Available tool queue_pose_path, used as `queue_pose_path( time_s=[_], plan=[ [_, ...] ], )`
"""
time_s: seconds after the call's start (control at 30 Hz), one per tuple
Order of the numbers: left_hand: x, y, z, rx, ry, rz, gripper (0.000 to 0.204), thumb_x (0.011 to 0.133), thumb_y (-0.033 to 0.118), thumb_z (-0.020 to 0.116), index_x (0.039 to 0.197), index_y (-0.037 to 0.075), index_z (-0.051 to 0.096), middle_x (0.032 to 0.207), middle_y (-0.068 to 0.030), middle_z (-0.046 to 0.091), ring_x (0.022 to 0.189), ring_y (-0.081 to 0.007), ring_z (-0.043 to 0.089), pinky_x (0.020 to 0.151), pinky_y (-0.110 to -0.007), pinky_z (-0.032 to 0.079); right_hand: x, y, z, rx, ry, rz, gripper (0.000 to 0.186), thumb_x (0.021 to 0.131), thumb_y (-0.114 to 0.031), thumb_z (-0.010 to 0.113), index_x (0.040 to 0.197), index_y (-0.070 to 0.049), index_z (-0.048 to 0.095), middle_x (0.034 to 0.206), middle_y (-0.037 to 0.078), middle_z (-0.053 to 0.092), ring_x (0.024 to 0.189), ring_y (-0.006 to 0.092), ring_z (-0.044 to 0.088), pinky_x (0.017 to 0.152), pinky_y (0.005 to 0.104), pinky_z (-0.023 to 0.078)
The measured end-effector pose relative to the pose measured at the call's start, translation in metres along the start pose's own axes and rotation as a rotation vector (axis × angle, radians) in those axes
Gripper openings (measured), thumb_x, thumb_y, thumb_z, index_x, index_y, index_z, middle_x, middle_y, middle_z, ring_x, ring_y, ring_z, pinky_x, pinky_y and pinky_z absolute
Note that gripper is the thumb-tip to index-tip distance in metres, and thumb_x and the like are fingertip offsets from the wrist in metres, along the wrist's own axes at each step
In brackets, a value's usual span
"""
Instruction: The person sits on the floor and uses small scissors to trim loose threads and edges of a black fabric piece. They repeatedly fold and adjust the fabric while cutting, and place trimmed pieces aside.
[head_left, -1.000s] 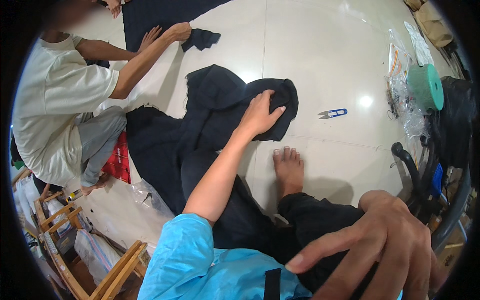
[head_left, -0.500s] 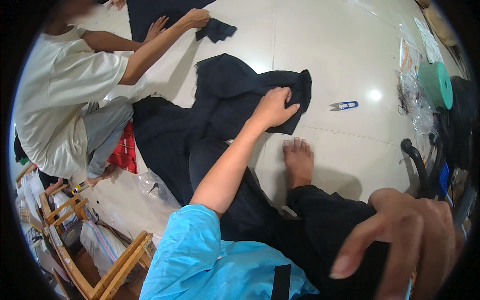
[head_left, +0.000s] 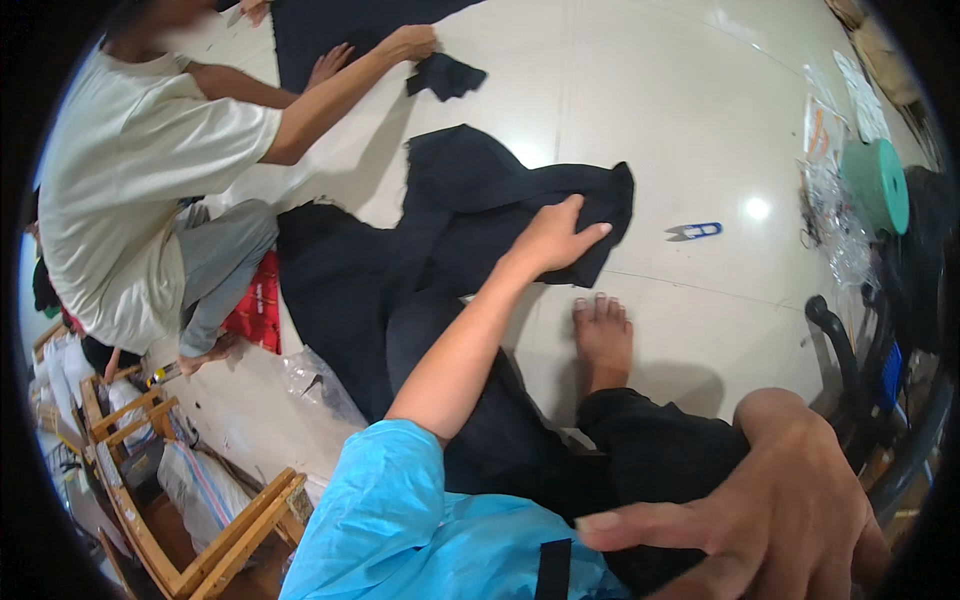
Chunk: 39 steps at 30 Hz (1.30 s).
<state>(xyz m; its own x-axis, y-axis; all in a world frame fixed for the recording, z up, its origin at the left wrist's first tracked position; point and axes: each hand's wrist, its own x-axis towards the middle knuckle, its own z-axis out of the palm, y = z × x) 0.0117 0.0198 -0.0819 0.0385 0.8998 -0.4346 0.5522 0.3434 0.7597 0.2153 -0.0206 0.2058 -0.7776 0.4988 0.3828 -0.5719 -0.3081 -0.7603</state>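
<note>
A dark, nearly black garment or piece of cloth lies spread over the floor, reaching back to my legs. On its far right part rests my left hand. Its thumb points away to the right from the other fingers, and no pinch on the cloth shows. My right hand hovers close to the camera at lower right, above my dark trouser leg. Its thumb stretches left and the other fingers run past the lower edge. Thread snips with a blue handle lie on the floor to the right of the cloth.
At left a person in a pale shirt crouches, holding a small dark cloth scrap beside a larger dark cloth. A green spool and clear plastic stand right. A wooden frame fills the lower left.
My right hand has turned and its thumb has swung left, away from the fingers. The left hand stays on the cloth. The whole view has shifted slightly, so the floor things sit lower.
</note>
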Motion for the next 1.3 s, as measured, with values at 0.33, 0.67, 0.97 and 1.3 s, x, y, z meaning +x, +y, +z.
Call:
queue_pose_path(
  time_s=[0.33, 0.67, 0.97, 1.3],
  plan=[
    [0.001, -0.013, 0.004, -0.57, -0.119, 0.06, 0.045, 0.094, 0.026, 0.083, 0.117, -0.009, 0.066, 0.095, -0.0051, 0.069, 0.084, -0.0099, 0.059, 0.075, -0.029, 0.051, -0.014, -0.019, 0.007, 0.033, 0.07, -0.033, 0.02, 0.106, -0.029, 0.061, 0.106, -0.011, 0.072, 0.097, 0.013, 0.076, 0.102, 0.0323, 0.073, 0.098, 0.0698, 0.044],
    [-0.006, 0.003, -0.007, -0.583, -0.155, 0.006, 0.049, 0.096, 0.01, 0.079, 0.135, -0.011, 0.058, 0.1, -0.0054, 0.069, 0.089, -0.0071, 0.06, 0.075, -0.024, 0.051, -0.008, -0.008, 0.007, -0.002, 0.04, -0.038, 0.02, 0.106, -0.031, 0.063, 0.107, -0.014, 0.072, 0.098, 0.012, 0.077, 0.105, 0.0329, 0.073, 0.101, 0.0745, 0.042],
    [0.004, -0.006, -0.002, -0.469, -0.193, -0.011, 0.092, 0.095, 0.023, 0.083, 0.157, -0.021, 0.032, 0.145, -0.0296, 0.06, 0.131, -0.0257, 0.06, 0.109, -0.034, 0.049, -0.027, -0.028, 0.019, 0.059, 0.212, -0.086, 0.019, 0.106, -0.033, 0.064, 0.108, -0.016, 0.073, 0.1, 0.011, 0.078, 0.107, 0.0335, 0.073, 0.104, 0.0788, 0.039],
    [0.008, -0.023, 0.012, -0.617, -0.144, 0.09, 0.045, 0.091, 0.018, 0.085, 0.122, -0.009, 0.065, 0.098, -0.0042, 0.067, 0.088, -0.0109, 0.059, 0.078, -0.028, 0.051, -0.01, -0.005, 0.002, 0.008, 0.062, -0.015, 0.031, 0.098, -0.033, 0.072, 0.119, -0.01, 0.068, 0.111, 0.014, 0.072, 0.111, 0.0314, 0.069, 0.103, 0.0652, 0.044]
  ],
)
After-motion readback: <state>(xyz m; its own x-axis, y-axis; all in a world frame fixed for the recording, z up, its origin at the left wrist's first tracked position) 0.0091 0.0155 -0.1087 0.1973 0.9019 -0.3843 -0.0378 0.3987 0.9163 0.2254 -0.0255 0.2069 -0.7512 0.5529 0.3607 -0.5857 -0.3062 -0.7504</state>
